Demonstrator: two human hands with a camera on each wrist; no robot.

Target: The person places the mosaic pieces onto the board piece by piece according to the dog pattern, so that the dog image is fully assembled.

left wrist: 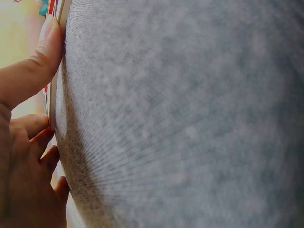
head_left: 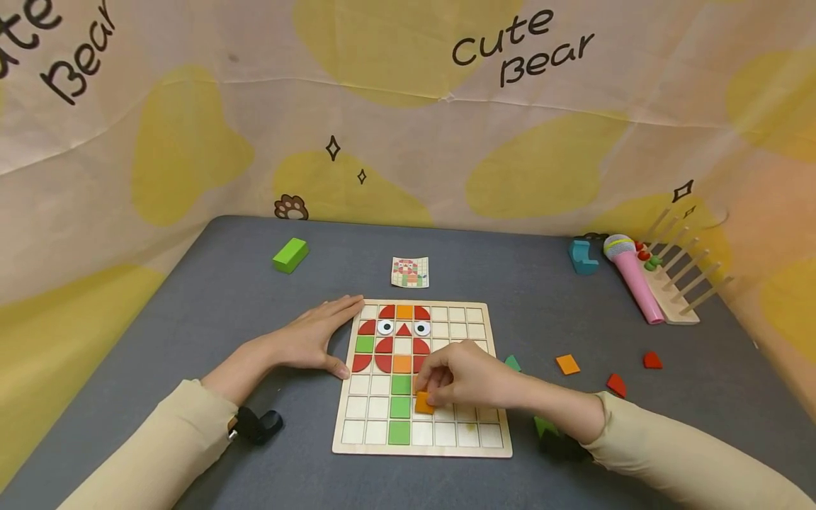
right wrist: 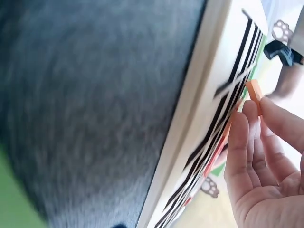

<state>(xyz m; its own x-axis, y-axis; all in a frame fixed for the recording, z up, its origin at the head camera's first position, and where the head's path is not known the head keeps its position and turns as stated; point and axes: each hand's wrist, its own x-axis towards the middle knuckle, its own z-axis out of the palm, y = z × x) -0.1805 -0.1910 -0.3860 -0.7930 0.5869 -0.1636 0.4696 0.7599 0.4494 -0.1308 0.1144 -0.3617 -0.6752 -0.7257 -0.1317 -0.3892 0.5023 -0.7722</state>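
Observation:
A wooden grid board (head_left: 421,450) lies in the middle of the table, bearing red curved pieces, two round eye pieces (head_left: 385,327), orange squares and green squares (head_left: 400,407). My right hand (head_left: 468,375) pinches an orange square tile (head_left: 423,403) between thumb and fingertips, over the lower middle of the grid, just right of the green column. In the right wrist view the tile (right wrist: 254,95) stands tilted at the fingertips. My left hand (head_left: 307,341) rests against the board's left edge, fingers extended, thumb (left wrist: 50,42) on the rim in the left wrist view.
Behind the board lies a small picture card (head_left: 410,273). Loose on the right are an orange square (head_left: 567,365), red pieces (head_left: 616,385) and green pieces (head_left: 545,426). Farther back are a green block (head_left: 290,255), a blue block (head_left: 583,257), a pink toy microphone (head_left: 637,283) and a pegged wooden stand (head_left: 678,308).

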